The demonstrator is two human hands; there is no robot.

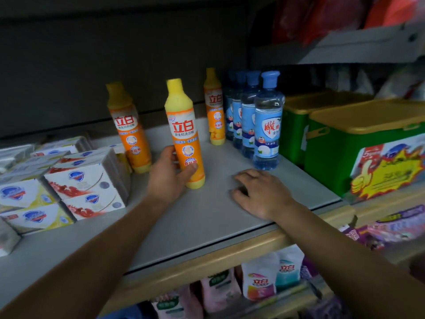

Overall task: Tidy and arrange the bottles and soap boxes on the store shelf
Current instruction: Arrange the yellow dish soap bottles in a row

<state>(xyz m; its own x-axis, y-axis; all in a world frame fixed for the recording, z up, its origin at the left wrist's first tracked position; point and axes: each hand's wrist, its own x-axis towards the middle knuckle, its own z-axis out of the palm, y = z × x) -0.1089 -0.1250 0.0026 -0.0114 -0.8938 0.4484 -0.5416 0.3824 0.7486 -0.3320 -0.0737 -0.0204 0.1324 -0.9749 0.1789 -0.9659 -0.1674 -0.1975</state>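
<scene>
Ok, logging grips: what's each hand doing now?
Left hand: holding the middle orange bottle.
Right hand: open, resting on the shelf.

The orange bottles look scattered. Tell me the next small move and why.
Probably slide the orange-labelled yellow-capped bottle, which the left hand grips low, back and right toward the matching bottle beside the row of clear blue-capped bottles. It stands alone, forward of the others; the right hand rests on the grey shelf.

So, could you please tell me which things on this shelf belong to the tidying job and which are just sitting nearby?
Part of the job:
- orange bottle, gripped by the left hand
- two other orange bottles
- blue bottles
- soap boxes

Just nearby:
- green boxes
- detergent bags on the lower shelf
- right hand, resting on the shelf
</scene>
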